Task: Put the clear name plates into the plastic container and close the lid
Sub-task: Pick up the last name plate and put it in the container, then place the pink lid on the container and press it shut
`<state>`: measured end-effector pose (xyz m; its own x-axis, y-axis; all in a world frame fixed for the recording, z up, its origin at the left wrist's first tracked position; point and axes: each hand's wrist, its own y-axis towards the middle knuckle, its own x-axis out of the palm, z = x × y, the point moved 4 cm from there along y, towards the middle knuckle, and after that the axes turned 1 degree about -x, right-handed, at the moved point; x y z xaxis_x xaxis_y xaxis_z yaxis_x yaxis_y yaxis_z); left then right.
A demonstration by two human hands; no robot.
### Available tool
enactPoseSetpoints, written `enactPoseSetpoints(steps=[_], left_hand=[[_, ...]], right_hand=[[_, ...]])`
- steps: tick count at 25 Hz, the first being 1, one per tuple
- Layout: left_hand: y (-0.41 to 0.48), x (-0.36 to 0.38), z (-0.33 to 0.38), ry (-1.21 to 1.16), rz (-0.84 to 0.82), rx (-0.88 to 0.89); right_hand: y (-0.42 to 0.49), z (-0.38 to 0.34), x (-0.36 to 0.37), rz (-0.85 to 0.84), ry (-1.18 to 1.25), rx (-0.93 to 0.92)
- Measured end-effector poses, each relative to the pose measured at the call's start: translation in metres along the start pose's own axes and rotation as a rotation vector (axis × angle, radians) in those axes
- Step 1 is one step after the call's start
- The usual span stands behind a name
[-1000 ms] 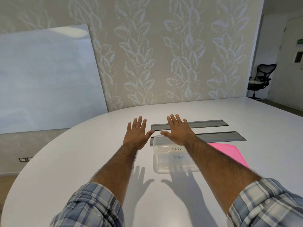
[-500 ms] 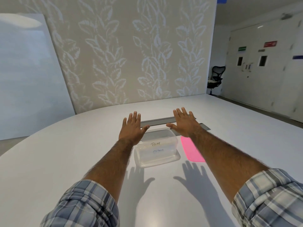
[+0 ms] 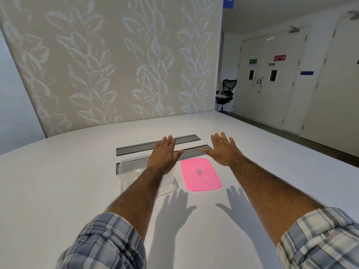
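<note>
Clear rectangular plastic container (image 3: 134, 177) sat open on the white bench (image 3: 58, 181), flat pink plastic lid (image 3: 204, 181) just beside it; two long clear name plates (image 3: 136, 147) lay behind; left hand (image 3: 164, 154) and right hand (image 3: 225, 150) hovered spread, holding nothing.

both arms outstretched, left hand (image 3: 164, 154) and right hand (image 3: 225, 150) flat, fingers spread.

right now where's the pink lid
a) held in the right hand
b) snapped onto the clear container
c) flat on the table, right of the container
c: the pink lid lies flat on the white table, just right of the clear plastic container.
</note>
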<state>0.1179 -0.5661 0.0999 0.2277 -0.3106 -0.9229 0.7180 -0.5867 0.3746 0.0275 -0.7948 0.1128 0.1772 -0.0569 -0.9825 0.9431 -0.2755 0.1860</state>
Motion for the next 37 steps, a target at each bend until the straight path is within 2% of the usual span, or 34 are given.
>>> enactPoseSetpoints(steps=[4, 7, 11, 13, 18, 21, 28, 34, 37], left_hand=[[0.028, 0.026, 0.041, -0.071, 0.002, 0.024], [0.035, 0.056, 0.064, -0.130, -0.077, -0.020], [0.032, 0.097, 0.084, -0.171, -0.199, -0.153], [0.031, 0.114, 0.089, -0.119, -0.264, -0.226], [0.025, 0.140, 0.079, -0.062, -0.360, -0.437], [0.024, 0.150, 0.078, -0.090, -0.402, -0.484], [0.028, 0.155, 0.066, -0.141, -0.386, -0.595], [0.039, 0.159, 0.056, -0.244, -0.401, -0.629], [0.047, 0.158, 0.053, -0.383, -0.389, -0.638]], right_hand=[[0.014, 0.034, 0.015, -0.022, 0.007, 0.008], [0.024, 0.049, 0.032, -0.049, 0.034, -0.014], [0.028, 0.058, 0.064, -0.101, 0.035, -0.040], [0.029, 0.063, 0.079, -0.140, 0.032, -0.045], [0.031, 0.072, 0.108, -0.230, 0.037, 0.026], [0.032, 0.070, 0.123, -0.260, 0.149, 0.075], [0.037, 0.053, 0.148, -0.359, 0.339, 0.175], [0.045, 0.052, 0.149, -0.310, 0.571, 0.380], [0.048, 0.055, 0.147, -0.267, 0.670, 0.461]])
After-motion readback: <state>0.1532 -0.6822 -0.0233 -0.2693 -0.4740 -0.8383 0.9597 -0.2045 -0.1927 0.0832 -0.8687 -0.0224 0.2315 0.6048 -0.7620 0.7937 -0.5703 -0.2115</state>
